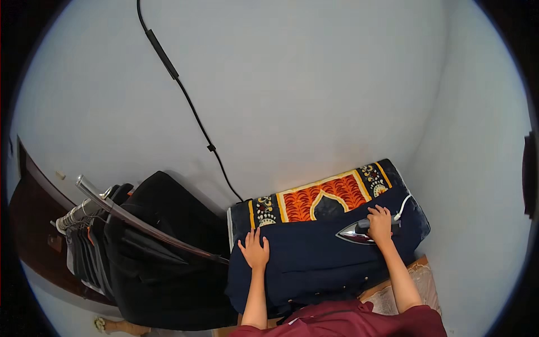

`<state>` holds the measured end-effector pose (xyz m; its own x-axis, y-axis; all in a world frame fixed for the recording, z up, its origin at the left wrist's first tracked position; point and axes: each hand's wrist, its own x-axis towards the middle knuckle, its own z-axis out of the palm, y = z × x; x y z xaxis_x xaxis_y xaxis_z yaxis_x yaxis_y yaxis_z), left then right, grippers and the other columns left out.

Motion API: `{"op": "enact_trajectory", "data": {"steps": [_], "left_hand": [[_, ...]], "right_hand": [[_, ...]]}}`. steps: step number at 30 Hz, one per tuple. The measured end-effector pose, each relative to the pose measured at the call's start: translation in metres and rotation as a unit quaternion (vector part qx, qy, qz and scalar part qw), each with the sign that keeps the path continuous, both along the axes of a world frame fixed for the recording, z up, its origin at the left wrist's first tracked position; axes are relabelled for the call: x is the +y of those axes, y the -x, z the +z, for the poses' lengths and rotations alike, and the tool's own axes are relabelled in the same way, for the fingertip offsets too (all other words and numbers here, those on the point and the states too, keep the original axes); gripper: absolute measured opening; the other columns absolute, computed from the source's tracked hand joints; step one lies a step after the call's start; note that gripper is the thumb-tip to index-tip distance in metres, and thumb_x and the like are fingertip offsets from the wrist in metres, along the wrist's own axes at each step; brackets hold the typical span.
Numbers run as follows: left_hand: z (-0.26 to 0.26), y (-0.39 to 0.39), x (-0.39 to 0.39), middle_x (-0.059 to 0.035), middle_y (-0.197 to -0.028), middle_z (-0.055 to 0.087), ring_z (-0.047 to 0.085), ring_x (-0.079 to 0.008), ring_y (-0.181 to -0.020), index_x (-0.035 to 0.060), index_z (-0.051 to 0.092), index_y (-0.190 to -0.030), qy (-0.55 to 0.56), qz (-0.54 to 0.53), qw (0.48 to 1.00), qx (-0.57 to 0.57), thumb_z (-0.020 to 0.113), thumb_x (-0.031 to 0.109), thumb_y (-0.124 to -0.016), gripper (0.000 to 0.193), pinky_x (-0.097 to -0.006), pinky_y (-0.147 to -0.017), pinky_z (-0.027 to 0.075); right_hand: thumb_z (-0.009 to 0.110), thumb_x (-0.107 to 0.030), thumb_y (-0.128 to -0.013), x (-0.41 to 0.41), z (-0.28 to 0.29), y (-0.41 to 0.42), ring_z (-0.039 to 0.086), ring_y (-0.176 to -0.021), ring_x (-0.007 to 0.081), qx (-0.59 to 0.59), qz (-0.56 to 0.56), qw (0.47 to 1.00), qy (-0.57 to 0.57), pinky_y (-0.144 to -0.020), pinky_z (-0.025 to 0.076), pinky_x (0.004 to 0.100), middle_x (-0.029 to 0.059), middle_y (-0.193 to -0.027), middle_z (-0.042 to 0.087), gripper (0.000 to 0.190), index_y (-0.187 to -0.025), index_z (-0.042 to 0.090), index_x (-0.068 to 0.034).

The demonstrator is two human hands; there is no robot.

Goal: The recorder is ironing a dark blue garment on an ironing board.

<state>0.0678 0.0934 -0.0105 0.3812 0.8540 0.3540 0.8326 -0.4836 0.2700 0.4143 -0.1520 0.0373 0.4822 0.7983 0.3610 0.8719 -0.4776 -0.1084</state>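
A dark navy garment [311, 248] lies spread over a patterned mat [294, 202] with orange, yellow and white designs. Several small light buttons show along the garment's near edge. My right hand [380, 225] grips the dark handle of a clothes iron [356, 233], whose shiny soleplate rests on the cloth with its tip pointing left. From the iron's rear a white cord [404, 206] curves up to the mat's right edge. Flat on the garment's left part, my left hand [255, 251] has its fingers spread and holds nothing.
At left, a metal clothes rail [143, 225] carries several hangers [80, 217] and dark garments [168, 269]. A black cable [196, 107] runs down the wall [303, 84] to the mat's far left corner. Translucent plastic wrapping [421, 284] lies at the right, below the ironing surface.
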Motion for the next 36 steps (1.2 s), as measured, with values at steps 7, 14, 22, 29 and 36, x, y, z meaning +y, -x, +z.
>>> {"op": "enact_trajectory", "data": {"steps": [7,14,22,29,36], "left_hand": [[0.0,0.002,-0.002,-0.0068,-0.141,0.052,0.047,-0.0239,-0.13,0.0159,0.056,-0.134,0.001,0.0,1.0,-0.002,0.048,0.033,-0.095,0.044,-0.0533,-0.115,0.015],[0.001,0.0,-0.001,-0.0068,-0.141,0.052,0.047,-0.0232,-0.13,0.015,0.056,-0.135,-0.001,0.0,1.0,-0.001,0.049,0.031,-0.095,0.044,-0.0535,-0.115,0.016],[0.004,-0.003,-0.002,-0.0068,-0.141,0.052,0.047,-0.0228,-0.13,0.0143,0.057,-0.134,-0.003,0.003,1.0,0.002,0.049,0.032,-0.094,0.044,-0.0531,-0.115,0.017],[-0.001,0.002,0.0,-0.0055,-0.141,0.052,0.047,-0.0216,-0.13,0.0146,0.057,-0.133,-0.005,0.005,1.0,0.009,0.049,0.033,-0.094,0.044,-0.0532,-0.115,0.018],[0.001,-0.001,0.0,-0.0059,-0.142,0.051,0.046,-0.022,-0.131,0.015,0.056,-0.135,0.002,0.004,1.0,0.015,0.047,0.033,-0.095,0.045,-0.0535,-0.115,0.018]], "right_hand": [[0.075,-0.003,-0.052,-0.011,0.003,-0.003,0.055,-0.12,0.0295,0.015,0.055,0.998,0.02,-0.101,0.037,0.0462,0.009,-0.119,0.067,0.029,-0.081,0.074,-0.006],[0.073,-0.004,-0.051,-0.005,0.004,0.001,0.053,-0.122,0.0289,0.021,0.038,0.999,0.027,-0.107,0.033,0.0477,0.0067,-0.121,0.066,0.031,-0.082,0.074,-0.005],[0.072,-0.005,-0.052,0.038,0.011,0.032,0.052,-0.122,0.0284,0.04,0.053,0.998,0.015,-0.107,0.032,0.0501,0.0052,-0.118,0.067,0.029,-0.08,0.074,-0.007],[0.077,-0.012,-0.056,0.095,0.011,0.112,0.051,-0.122,0.0294,0.065,0.122,0.99,0.016,-0.105,0.033,0.0504,0.007,-0.119,0.066,0.026,-0.081,0.075,-0.011],[0.065,-0.007,-0.073,0.111,0.013,0.149,0.052,-0.122,0.036,0.075,0.114,0.99,0.013,-0.106,0.03,0.0624,0.0168,-0.117,0.065,0.011,-0.078,0.074,-0.004]]}}
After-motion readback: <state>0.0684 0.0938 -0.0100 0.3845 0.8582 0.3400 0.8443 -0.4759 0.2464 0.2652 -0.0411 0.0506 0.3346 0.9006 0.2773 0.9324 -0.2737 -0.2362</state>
